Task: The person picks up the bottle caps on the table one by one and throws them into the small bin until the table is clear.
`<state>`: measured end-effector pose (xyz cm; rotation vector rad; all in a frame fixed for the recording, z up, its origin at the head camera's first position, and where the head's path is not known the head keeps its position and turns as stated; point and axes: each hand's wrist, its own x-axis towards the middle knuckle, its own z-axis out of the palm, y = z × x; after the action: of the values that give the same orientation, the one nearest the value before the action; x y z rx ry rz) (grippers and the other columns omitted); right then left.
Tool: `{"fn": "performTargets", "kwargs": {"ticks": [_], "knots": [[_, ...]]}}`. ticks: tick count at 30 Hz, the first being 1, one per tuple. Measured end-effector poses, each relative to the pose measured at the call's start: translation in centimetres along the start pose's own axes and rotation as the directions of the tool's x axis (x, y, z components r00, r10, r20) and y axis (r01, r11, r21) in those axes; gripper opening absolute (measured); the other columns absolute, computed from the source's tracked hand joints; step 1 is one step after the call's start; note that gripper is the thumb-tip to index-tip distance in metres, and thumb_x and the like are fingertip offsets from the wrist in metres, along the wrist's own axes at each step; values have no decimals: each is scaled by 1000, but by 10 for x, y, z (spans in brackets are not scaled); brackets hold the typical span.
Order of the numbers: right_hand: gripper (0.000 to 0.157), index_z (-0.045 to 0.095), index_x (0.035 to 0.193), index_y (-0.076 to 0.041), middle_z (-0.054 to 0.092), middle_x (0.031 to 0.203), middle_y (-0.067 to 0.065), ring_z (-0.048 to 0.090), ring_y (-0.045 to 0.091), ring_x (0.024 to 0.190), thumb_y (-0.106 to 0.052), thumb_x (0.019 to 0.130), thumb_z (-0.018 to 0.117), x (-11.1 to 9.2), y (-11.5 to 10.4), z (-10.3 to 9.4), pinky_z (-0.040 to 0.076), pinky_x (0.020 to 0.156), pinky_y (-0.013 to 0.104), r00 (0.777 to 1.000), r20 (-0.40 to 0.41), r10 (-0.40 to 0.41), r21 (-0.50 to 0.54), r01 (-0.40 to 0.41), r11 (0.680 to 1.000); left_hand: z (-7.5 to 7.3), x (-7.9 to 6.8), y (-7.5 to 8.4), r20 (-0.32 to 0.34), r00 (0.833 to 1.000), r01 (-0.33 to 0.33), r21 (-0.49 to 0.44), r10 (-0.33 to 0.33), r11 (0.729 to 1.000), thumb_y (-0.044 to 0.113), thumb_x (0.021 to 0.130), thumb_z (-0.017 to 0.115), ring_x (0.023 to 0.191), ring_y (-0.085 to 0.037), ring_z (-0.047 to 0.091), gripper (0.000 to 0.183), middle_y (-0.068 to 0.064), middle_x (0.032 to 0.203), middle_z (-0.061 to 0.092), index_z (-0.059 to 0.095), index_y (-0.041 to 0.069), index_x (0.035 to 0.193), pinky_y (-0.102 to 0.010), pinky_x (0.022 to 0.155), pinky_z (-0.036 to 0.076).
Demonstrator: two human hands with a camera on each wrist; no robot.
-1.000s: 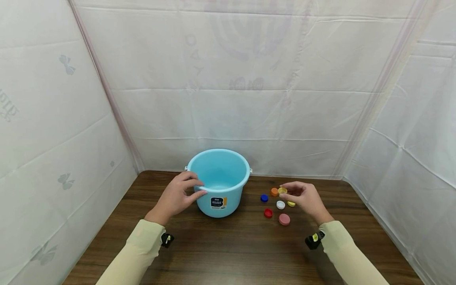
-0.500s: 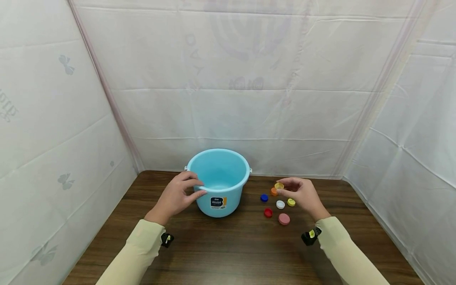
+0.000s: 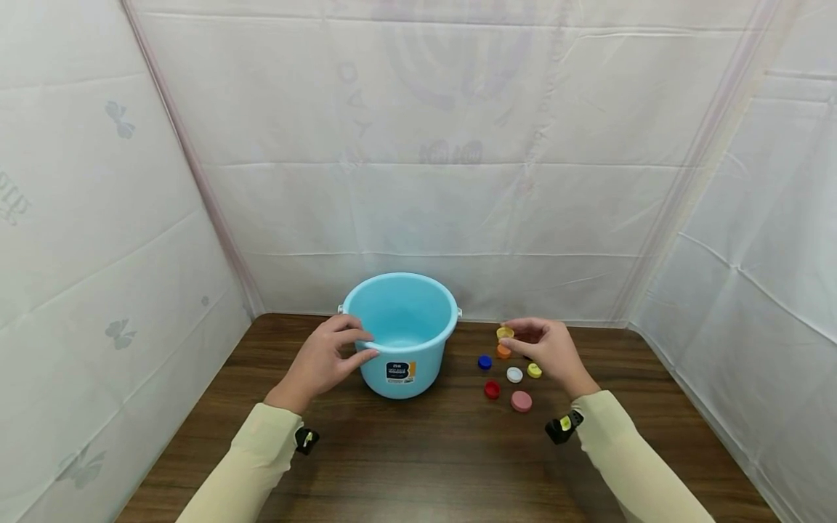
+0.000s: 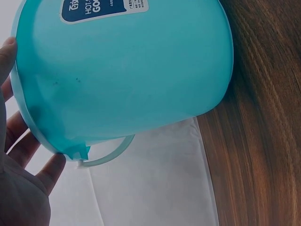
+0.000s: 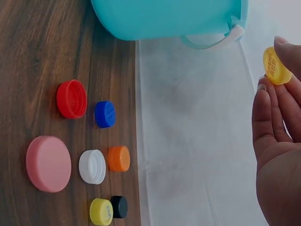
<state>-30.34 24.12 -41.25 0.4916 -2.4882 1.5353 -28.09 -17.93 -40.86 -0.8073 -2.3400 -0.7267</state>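
A light blue plastic bucket [image 3: 399, 319] stands upright on the table. My left hand [image 3: 327, 356] holds its near-left rim, thumb outside and fingertips over the edge; in the left wrist view the fingers [image 4: 51, 170] lie along that rim. To the right of the bucket my right hand [image 3: 549, 349] pinches a yellow bottle cap [image 5: 276, 67] between thumb and fingers, raised above the table. Below it lie an orange cap [image 3: 503, 351], a blue cap [image 3: 484, 362], a white cap [image 3: 514, 375], a red cap [image 3: 492, 390], a pink cap [image 3: 521, 401] and another yellow cap [image 3: 534, 370].
A black cap [image 5: 119, 207] sits beside the lying yellow cap in the right wrist view. White sheeting [image 3: 418, 181] walls the dark wooden table [image 3: 418, 465] at the back and both sides. The bucket has a pale handle [image 5: 214, 42].
My right hand has lifted the yellow cap and carried it left and up, away from the other caps toward the bucket. My left hand has stayed on the rim.
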Motion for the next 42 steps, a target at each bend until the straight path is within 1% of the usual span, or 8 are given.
{"fn": "performTargets", "kwargs": {"ticks": [11,16,22,28,35,42], "knots": [[34,78,113,-17,77,108,7,73,15,89,-35,84,86,5,-14,7,62,76,24,1000,-10,-3,13,3,1000,0,0,0,4,1000,11,-2,-11,1000,30,81,89,98,-15,59,20,3,103,66,81,19,96,-41,85,61],[33,78,112,-16,77,107,7,73,15,89,-33,85,86,8,-17,11,62,75,25,1000,-11,-6,30,6,1000,0,0,0,7,1000,13,-1,-13,1000,30,81,88,98,-15,59,20,3,104,66,81,19,96,-41,85,61],[34,78,112,-16,77,106,7,74,15,89,-34,84,86,11,-19,16,62,75,25,1000,-10,-12,28,13,1000,0,0,0,8,1000,12,1,-12,1000,30,80,89,98,-15,60,21,3,103,66,81,18,96,-41,86,61],[35,78,113,-17,77,108,6,74,17,92,-34,84,86,13,-23,19,62,76,25,1000,3,-16,54,16,998,0,0,0,3,1000,6,1,-6,1000,29,80,89,98,-15,60,20,3,103,66,81,19,95,-41,85,61],[35,78,113,-17,77,108,5,74,16,93,-34,84,87,16,-27,25,62,79,24,1000,-5,-28,62,29,998,1,0,0,-3,1000,-3,-2,3,1000,30,80,89,98,-15,60,20,3,103,65,81,19,95,-41,85,61],[33,78,111,-16,77,108,6,74,19,94,-33,84,86,21,-31,31,62,81,24,999,1,-39,92,38,995,1,0,-1,-4,1000,-2,-1,2,1000,29,81,89,99,-15,60,19,3,103,66,81,20,95,-42,86,61]]}}
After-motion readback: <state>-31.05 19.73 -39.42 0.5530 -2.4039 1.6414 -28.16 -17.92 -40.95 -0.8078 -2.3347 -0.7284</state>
